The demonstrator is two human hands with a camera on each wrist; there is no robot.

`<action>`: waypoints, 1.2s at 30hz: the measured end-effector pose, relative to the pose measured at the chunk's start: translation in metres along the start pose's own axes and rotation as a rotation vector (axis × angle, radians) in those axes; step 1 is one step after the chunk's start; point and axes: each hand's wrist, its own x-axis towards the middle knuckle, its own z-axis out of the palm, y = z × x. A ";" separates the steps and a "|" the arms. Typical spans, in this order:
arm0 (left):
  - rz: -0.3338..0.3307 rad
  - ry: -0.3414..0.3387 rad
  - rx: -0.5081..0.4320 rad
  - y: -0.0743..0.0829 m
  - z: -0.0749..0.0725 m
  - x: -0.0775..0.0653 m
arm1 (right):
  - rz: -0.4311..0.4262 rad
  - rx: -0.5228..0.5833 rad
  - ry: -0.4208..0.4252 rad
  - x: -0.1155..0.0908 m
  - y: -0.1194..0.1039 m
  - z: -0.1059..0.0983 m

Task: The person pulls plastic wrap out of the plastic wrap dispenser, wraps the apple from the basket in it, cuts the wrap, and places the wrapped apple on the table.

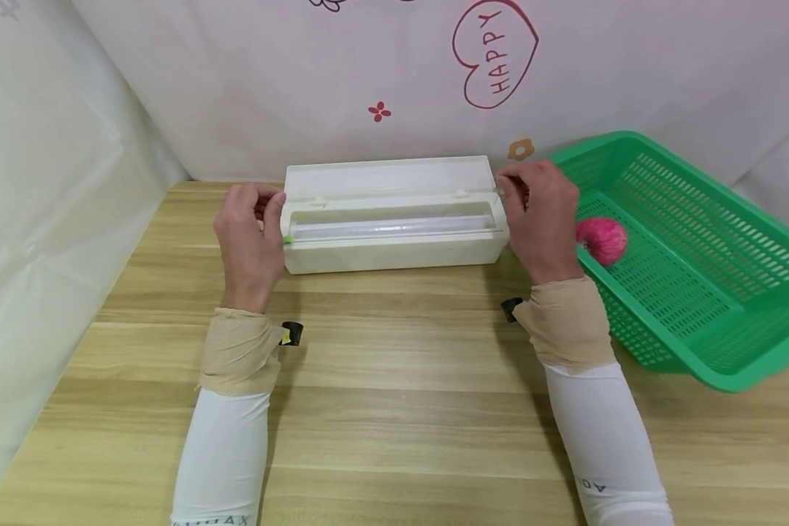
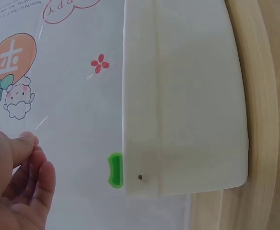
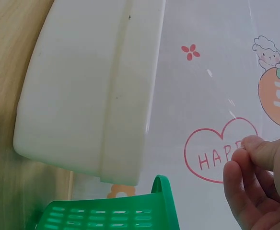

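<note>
A long white cling film box [image 1: 394, 256] lies on the table with its lid [image 1: 388, 175] raised at the back. Inside it shows a clear roll of film [image 1: 394, 225]. My left hand [image 1: 250, 234] is at the box's left end, thumb and fingertips pinched together; my right hand [image 1: 540, 215] pinches likewise at the right end. Thin glints run from both pinches in the wrist views, showing clear cling film [image 2: 42, 122] held between the hands. A green slide cutter [image 2: 115, 170] sits at the box's left end, close to my left hand.
To the right, a green plastic basket [image 1: 671, 351] stands close beside my right forearm, with a pinkish-red apple [image 1: 603, 240] in it. A white printed sheet [image 1: 269, 95] hangs behind the wooden table [image 1: 394, 409].
</note>
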 end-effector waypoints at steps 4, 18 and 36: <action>-0.003 0.002 -0.003 0.002 -0.001 0.000 | -0.012 0.003 0.006 0.000 -0.001 -0.001; 0.001 0.038 -0.029 0.009 -0.004 0.002 | -0.017 -0.006 0.033 0.001 -0.007 -0.007; 0.032 0.083 -0.033 0.016 -0.010 0.003 | -0.071 0.002 0.093 0.001 -0.013 -0.013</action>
